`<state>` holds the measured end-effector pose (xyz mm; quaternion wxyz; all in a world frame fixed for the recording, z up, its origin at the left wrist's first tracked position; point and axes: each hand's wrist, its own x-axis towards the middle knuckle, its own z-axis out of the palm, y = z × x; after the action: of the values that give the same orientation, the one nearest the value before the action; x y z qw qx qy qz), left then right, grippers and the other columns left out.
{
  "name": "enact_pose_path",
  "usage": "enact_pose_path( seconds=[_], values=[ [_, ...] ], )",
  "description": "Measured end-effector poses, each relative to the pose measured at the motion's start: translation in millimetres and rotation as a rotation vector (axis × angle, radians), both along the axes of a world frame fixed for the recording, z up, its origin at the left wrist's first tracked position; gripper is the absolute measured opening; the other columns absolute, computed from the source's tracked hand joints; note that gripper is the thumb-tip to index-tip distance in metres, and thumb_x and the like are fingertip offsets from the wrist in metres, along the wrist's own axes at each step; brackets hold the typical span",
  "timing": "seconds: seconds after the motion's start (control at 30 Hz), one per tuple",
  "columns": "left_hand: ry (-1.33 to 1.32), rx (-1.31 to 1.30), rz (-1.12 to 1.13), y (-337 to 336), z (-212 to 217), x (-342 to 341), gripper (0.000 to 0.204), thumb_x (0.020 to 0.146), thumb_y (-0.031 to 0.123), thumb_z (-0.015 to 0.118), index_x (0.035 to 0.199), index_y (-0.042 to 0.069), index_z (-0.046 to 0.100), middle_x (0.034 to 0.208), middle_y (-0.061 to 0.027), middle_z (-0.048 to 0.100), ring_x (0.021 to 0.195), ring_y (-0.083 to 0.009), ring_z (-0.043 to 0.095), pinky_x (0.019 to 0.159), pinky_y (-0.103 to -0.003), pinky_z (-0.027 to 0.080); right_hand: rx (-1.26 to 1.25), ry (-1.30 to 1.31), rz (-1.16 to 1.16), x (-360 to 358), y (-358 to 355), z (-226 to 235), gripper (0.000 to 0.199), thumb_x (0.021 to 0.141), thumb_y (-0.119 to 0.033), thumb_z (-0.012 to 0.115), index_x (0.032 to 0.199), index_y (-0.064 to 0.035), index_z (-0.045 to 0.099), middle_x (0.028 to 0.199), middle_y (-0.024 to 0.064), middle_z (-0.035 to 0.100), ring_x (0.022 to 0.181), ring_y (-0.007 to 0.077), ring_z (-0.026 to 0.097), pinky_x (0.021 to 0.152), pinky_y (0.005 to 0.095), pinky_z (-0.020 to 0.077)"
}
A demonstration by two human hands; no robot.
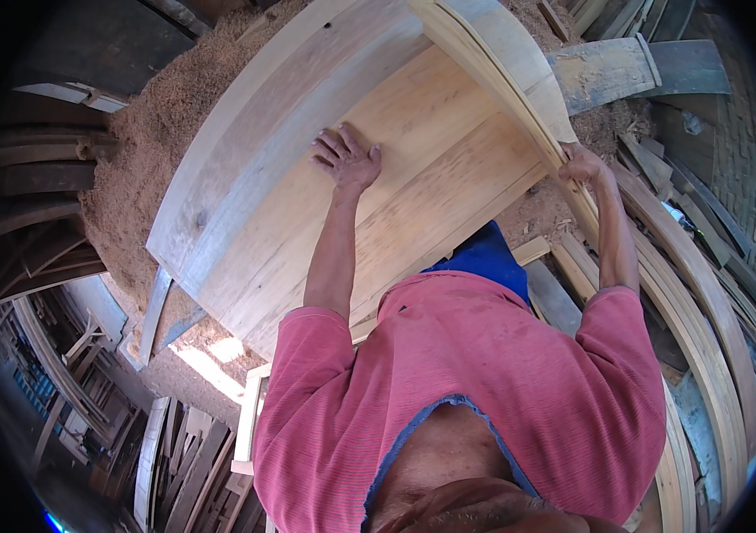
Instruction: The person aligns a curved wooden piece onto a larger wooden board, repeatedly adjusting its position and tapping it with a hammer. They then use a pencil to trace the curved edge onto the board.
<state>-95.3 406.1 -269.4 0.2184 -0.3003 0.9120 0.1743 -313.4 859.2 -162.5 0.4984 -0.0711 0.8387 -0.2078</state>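
A broad wooden panel point(395, 133), made of several boards side by side, lies before me. My left hand point(348, 162) rests flat on its middle with the fingers spread. At the panel's right part, my right hand point(584, 165) is closed round a long narrow wooden strip point(495, 78), which lies across the panel from the far edge. The strip's near end runs past my hand beside my right forearm. Part of the grip is hidden behind my fingers.
Sawdust point(142, 169) is heaped left of the panel. Long boards point(697, 355) lie along my right side, and a dusty plank point(604, 71) sticks out at the far right. Stacked wood offcuts point(191, 462) stand at the lower left. Dark curved timbers point(40, 178) are piled at the left.
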Motion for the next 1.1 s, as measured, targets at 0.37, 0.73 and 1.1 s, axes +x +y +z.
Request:
enact_pose_path(
  seconds=[0.37, 0.73, 1.1],
  values=[
    [-0.022, 0.020, 0.001, 3, 8, -4, 0.099, 0.097, 0.061, 0.044, 0.162, 0.000, 0.000, 0.162, -0.0383, -0.012, 0.148, -0.0590, -0.018, 0.114, -0.075, -0.007, 0.038, 0.122, 0.010, 2, -7, 1, 0.068, 0.067, -0.006, 0.069, 0.135, -0.0006, 0.059, 0.101, 0.0115, 0.072, 0.092, 0.0201, 0.066, 0.079, 0.0360, 0.0528],
    [-0.056, -0.025, -0.002, 2, 2, -10, 0.100, 0.096, 0.062, 0.047, 0.163, 0.005, -0.001, 0.164, -0.0355, -0.012, 0.149, -0.0562, -0.018, 0.116, -0.072, -0.005, 0.337, 0.649, 0.165, 122, -80, -35, 0.110, 0.071, -0.012, 0.079, 0.161, -0.0051, 0.016, 0.164, 0.0259, 0.017, 0.147, 0.0533, 0.022, 0.120, 0.0644, 0.0202],
    [-0.127, -0.024, 0.133, 2, -2, -21, 0.088, 0.099, 0.051, 0.050, 0.164, 0.021, -0.001, 0.162, -0.0371, -0.014, 0.148, -0.0584, -0.017, 0.116, -0.073, 0.001, 0.112, 0.588, -0.071, 59, 2, -32, 0.077, 0.084, -0.044, 0.074, 0.143, -0.0036, 0.046, 0.149, 0.0264, 0.042, 0.136, 0.0441, 0.044, 0.112, 0.0536, 0.0344]
  ],
)
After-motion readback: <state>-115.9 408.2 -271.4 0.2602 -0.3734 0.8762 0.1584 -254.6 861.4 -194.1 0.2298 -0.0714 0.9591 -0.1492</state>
